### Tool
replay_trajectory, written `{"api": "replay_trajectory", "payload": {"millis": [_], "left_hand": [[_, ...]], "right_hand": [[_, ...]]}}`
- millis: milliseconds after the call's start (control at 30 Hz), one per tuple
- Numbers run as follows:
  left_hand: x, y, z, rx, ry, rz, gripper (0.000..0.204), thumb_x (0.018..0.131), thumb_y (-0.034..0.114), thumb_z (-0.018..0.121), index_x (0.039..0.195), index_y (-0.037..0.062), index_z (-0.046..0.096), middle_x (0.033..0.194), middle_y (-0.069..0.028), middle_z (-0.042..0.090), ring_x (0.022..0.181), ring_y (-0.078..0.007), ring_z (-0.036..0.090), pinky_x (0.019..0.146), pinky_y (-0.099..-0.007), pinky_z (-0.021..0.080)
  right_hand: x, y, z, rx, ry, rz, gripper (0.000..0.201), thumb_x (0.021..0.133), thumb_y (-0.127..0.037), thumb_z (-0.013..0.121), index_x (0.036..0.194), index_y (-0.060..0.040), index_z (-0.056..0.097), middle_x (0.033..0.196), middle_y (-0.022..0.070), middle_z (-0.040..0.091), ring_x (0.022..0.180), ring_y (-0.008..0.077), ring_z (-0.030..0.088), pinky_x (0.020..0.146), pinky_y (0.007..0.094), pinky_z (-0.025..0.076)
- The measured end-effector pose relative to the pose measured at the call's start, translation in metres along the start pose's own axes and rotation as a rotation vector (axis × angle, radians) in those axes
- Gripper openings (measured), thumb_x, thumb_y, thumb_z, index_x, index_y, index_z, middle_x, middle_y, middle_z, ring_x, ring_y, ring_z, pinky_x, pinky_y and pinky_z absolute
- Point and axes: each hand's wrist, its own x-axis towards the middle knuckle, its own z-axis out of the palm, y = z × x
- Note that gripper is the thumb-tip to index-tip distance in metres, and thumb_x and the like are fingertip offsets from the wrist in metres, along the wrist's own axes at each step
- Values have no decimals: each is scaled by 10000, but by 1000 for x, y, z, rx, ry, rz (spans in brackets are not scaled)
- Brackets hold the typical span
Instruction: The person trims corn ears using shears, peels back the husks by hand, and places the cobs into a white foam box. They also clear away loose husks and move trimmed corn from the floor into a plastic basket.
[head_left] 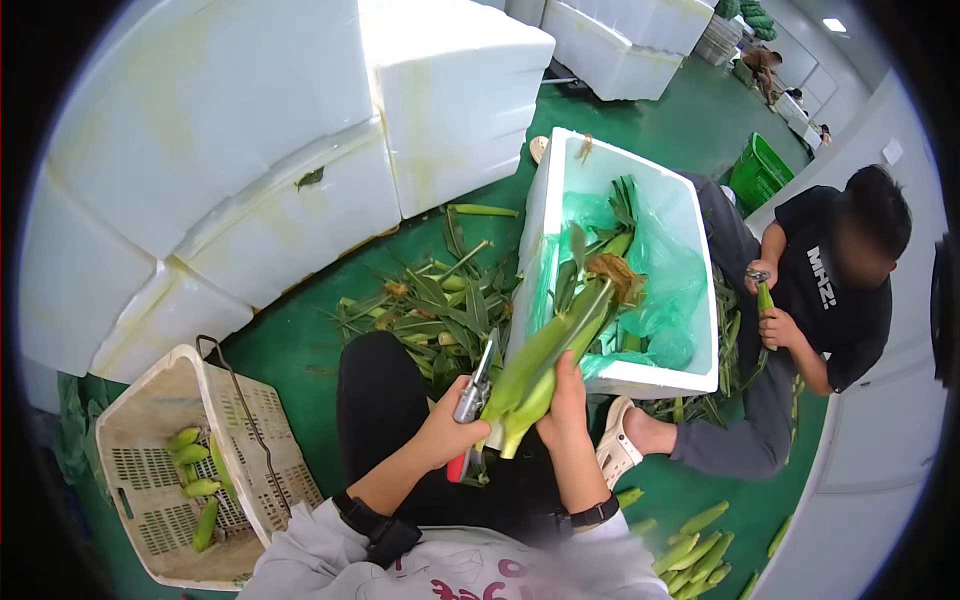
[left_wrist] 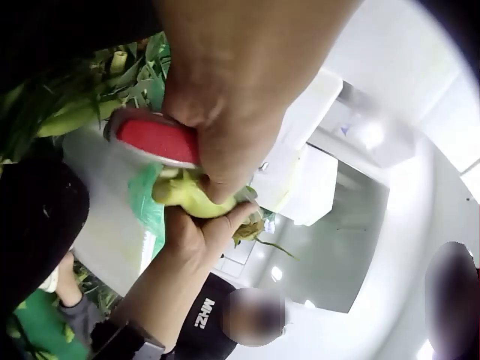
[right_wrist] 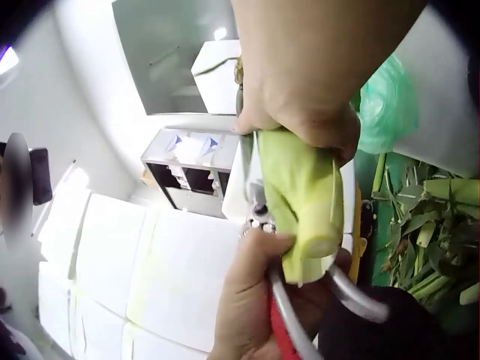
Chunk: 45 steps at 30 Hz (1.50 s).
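Note:
An ear of corn in its green husk (head_left: 540, 370), with brown silk at the far end, is held over my lap. My left hand (head_left: 450, 430) grips pruning shears (head_left: 475, 395) with a red handle (left_wrist: 157, 140), its thumb lying against the stem end. On the other side, my right hand (head_left: 567, 405) holds the husk. In the right wrist view the cut-looking pale stem end (right_wrist: 321, 244) points toward the camera, next to the shears' handles (right_wrist: 281, 322). The palm of the right hand is hidden by the corn.
A white foam box (head_left: 660, 378) lined with a green bag (head_left: 665, 265) stands ahead. Stripped husks (head_left: 430, 300) pile beside it. A plastic crate (head_left: 270, 450) at left holds several ears (head_left: 205, 525); more ears (head_left: 700, 555) lie at right. Another person (head_left: 850, 270) sits opposite, holding corn.

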Motion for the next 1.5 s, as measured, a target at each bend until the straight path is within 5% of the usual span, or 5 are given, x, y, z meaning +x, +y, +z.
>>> {"api": "replay_trajectory", "payload": {"millis": [200,333,533,700,1500], "left_hand": [[-1,-23,-12,-513,14,-170,477,730,-8,560,1195,27,459,1016,-82,552,881,-169,573,758,-299,479],[-4,-28,-21,810,481,383,509,750,110,664,1185,18,417,1004,-114,540,863,-208,556,766,-324,461],[-40,7,18,-859,-254,-611,548,817,71,512,1347,72,373,1117,-162,553,1141,-327,521,984,-526,391],[-20,9,31,-921,-146,-554,420,844,150,513,1251,94,429,1112,-137,543,1130,-323,519,960,-548,403],[19,33,-55,838,-337,61,653,731,299,610,1245,-31,377,1116,-241,502,1060,-374,511,892,-416,415]], "right_hand": [[8,-15,-12,342,-64,-50,552,893,-497,543,1241,-78,457,1176,66,532,1092,225,527,906,474,471],[15,-27,-19,324,-132,-139,494,904,-340,591,1285,-95,397,1218,63,502,1135,235,493,963,465,431],[14,-17,11,-43,162,-529,634,902,-90,581,1412,-170,212,1297,71,417,1195,225,429,1031,425,348],[6,2,6,-119,99,-509,685,881,-14,585,1407,-153,169,1327,91,372,1191,212,409,1033,399,331],[-49,-53,-41,-1616,-384,-312,703,717,-225,768,1342,-119,462,1124,136,530,997,312,571,850,371,467]]}}
